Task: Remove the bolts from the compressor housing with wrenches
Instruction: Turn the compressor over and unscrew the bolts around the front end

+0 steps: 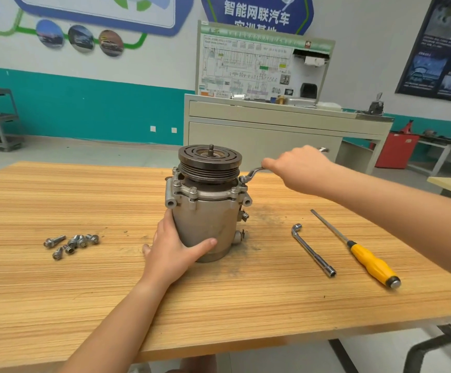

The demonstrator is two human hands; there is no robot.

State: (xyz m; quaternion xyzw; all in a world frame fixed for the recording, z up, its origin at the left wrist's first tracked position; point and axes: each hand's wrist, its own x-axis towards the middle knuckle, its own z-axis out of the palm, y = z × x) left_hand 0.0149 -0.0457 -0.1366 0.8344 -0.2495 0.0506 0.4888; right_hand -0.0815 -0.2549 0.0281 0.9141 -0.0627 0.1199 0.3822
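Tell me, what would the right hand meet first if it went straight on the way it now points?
Probably the compressor's pulley: the right hand grips a wrench and points left at it. Depth is unclear.

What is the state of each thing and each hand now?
compressor: upright, flange bolts in place.
wrench: on one flange bolt.
right hand: grips wrench.
left hand: holds compressor.
loose bolts: lying on table.
L-wrench: lying, untouched.
screwdriver: lying, untouched.

Wrench (pixel 254 171) on upright compressor housing (pixel 205 224)
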